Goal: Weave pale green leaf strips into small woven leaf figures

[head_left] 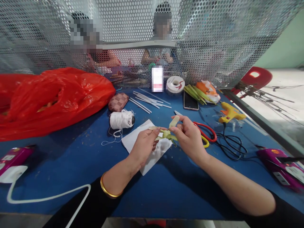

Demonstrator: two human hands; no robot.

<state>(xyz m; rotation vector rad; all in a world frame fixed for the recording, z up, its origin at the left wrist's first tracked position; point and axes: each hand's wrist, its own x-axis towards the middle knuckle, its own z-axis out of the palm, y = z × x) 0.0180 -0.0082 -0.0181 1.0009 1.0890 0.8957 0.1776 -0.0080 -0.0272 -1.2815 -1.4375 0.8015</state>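
Observation:
Between my two hands is a small knot of pale green leaf strips (167,135), held above a white sheet of paper (147,167). My left hand (145,144) pinches a strip on its left side between thumb and fingers. On the other side, my right hand (188,136) pinches a strip that sticks upward. Partly behind my right hand lie scissors with red and yellow handles (212,134), the blade tip showing above it. A spool of white string (121,120) rests left of the paper, a loose end trailing from it.
Left is a big red plastic bag (71,95). Behind the paper are white glue sticks (149,100), a checkered pouch (118,102), a ribbon roll (175,85), a phone (190,102) and green leaf strips (197,94). Right are a yellow glue gun (230,113) with black cord and a purple power strip (280,167).

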